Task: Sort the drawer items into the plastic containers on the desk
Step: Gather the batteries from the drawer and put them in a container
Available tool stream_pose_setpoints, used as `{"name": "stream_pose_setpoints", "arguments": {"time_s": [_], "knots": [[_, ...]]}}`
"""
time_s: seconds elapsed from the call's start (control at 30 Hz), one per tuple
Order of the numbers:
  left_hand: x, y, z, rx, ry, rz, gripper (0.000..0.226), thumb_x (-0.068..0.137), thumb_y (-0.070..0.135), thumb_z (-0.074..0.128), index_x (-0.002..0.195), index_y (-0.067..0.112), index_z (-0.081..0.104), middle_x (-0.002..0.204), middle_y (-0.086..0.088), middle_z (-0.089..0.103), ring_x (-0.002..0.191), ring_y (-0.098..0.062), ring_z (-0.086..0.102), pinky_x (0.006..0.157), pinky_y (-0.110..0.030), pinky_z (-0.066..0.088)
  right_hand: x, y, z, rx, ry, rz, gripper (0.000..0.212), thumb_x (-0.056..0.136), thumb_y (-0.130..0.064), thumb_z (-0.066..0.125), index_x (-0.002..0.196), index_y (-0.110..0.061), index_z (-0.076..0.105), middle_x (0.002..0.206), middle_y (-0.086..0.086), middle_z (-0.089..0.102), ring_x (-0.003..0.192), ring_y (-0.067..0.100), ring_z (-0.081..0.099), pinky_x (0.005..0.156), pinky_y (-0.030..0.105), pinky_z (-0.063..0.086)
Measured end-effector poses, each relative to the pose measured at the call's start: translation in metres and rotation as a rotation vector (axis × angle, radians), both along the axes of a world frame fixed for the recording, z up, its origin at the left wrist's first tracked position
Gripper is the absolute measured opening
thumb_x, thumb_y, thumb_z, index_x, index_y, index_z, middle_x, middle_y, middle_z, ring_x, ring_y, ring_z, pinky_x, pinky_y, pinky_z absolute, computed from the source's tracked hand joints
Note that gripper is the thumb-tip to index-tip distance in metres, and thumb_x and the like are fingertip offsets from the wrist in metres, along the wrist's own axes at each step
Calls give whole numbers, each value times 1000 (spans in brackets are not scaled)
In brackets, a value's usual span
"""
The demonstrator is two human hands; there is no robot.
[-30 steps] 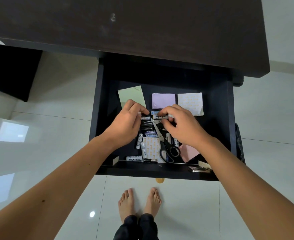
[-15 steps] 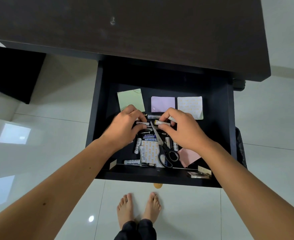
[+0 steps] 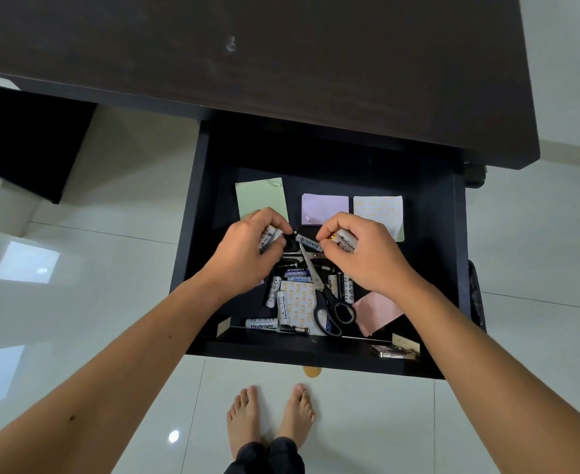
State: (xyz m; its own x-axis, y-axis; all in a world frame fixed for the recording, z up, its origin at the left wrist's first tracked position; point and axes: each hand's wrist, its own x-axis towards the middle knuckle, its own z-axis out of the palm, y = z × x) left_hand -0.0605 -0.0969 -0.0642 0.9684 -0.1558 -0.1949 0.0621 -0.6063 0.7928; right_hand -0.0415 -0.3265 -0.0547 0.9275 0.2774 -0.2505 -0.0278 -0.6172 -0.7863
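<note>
Matt dark wood drawer (image 3: 193,213), glossy floor tiles (image 3: 350,422), metal scissors blades (image 3: 311,268), paper notes (image 3: 324,208)

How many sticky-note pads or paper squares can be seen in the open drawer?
5. Green pad back left, lilac pad back middle, patterned white pad back right, patterned sheet under the scissors, pink pad front right. More may lie hidden under the hands.

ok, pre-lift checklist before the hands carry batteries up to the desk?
1. Left hand grips batteries: ok.
2. Right hand grips batteries: ok.
3. TEKNOX battery secured: cannot tell, right fingers only touch its end.
4. Scissors out of the way: ok, lying below both hands.
5. Containers on desk located: not ok, none in view.
6. Drawer open: ok.
</note>
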Motion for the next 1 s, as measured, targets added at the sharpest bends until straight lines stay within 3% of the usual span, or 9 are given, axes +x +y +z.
{"name": "stream_pose_setpoints", "arguments": {"time_s": [0.1, 0.27, 0.37, 0.47, 0.57, 0.67, 0.77, 0.87, 1.0], "knots": [[1, -1, -2, 16, 4, 44, 15, 101, 9, 60, 106, 22, 65, 106, 5, 66, 80, -29, 69, 66, -31, 55, 2, 4, -10, -170, -51, 71, 20, 96, -28, 76, 116, -27, 76, 109, -11, 72, 100, 6, 65, 86, 26, 50], [5, -1, -7, 62, -132, 22, 15, 97, 13, 68, 110, 20, 72, 106, 1, 65, 94, -15, 65, 79, -22, 53, 5, 8, -15, -265, -30, 104, 18, 97, -35, 74, 112, -25, 74, 114, -8, 69, 108, 17, 61, 86, 30, 44], [8, 1, -12, 113, -155, -11, 25, 96, 17, 74, 121, 20, 73, 105, -2, 67, 96, -16, 65, 85, -23, 52, 4, 4, -9, -210, -43, 59, 13, 97, -33, 74, 106, -24, 70, 111, -6, 69, 100, 17, 64, 77, 25, 45], [10, 1, -13, 136, -135, -6, 35, 94, 23, 78, 128, 21, 72, 102, -3, 66, 95, -18, 63, 85, -25, 49, 1, -6, 0, -102, 21, -37, 14, 96, -32, 76, 105, -26, 67, 96, -8, 71, 77, 11, 68, 61, 14, 49], [11, 1, -14, 140, -144, -11, 37, 92, 24, 79, 129, 22, 73, 102, -3, 70, 96, -17, 65, 86, -23, 47, -1, -17, 6, 82, 142, -50, 20, 98, -24, 75, 115, -30, 68, 95, -3, 75, 77, 10, 74, 70, 26, 62], [13, 1, -15, 181, -155, -41, 34, 92, 21, 79, 126, 24, 75, 96, -2, 69, 90, -18, 64, 81, -22, 46, -3, -22, 9, 191, 189, -30, 38, 101, -16, 70, 134, -36, 67, 99, 1, 76, 77, 16, 75, 76, 32, 64], [15, 0, -15, 210, -161, -57, 30, 91, 19, 80, 121, 24, 78, 89, 2, 63, 83, -17, 62, 78, -26, 50, -6, -23, 10, 286, 226, -73, 31, 101, -9, 69, 119, -33, 74, 103, 5, 75, 84, 20, 78, 72, 36, 62], [15, -2, -14, 227, -175, -62, 25, 90, 19, 81, 115, 20, 79, 87, 6, 58, 80, -16, 58, 76, -31, 54, -7, -28, 9, 318, 244, -118, 10, 97, -21, 77, 106, -25, 76, 99, 9, 76, 90, 36, 77, 72, 41, 61], [16, -1, -10, 195, -156, -29, 17, 89, 19, 82, 105, 17, 77, 94, 6, 63, 84, -12, 57, 79, -28, 50, -11, -39, 12, 266, 256, -130, 15, 92, -20, 82, 100, -14, 71, 95, 10, 78, 90, 33, 80, 74, 44, 65]]}}
